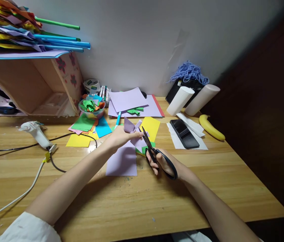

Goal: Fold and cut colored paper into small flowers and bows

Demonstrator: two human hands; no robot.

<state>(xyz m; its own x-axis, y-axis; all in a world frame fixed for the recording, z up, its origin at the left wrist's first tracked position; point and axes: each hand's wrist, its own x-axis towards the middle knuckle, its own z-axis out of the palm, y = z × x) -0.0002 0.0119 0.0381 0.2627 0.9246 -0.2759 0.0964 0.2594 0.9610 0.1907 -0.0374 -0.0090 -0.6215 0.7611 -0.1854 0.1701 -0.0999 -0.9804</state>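
Near the middle of the table, my left hand (121,136) is closed on a folded piece of purple paper (129,125), with its pointed flaps sticking up and out past the fingers. My right hand (160,161) is closed round the black handles of a pair of scissors (147,139). The scissor blades point up and to the left, close beside the folded paper and my left fingertips; whether they touch the paper is too small to tell. A flat purple sheet (121,162) lies below my left hand. Behind the scissors lies a yellow sheet (153,127).
A glue gun (36,134) with cables lies left. Behind are colored sheets (83,122), a bowl of scraps (91,113), stacked purple paper (129,100) and a box (67,79). To the right are a phone (184,134), white rolls (180,100) and a banana (211,127).
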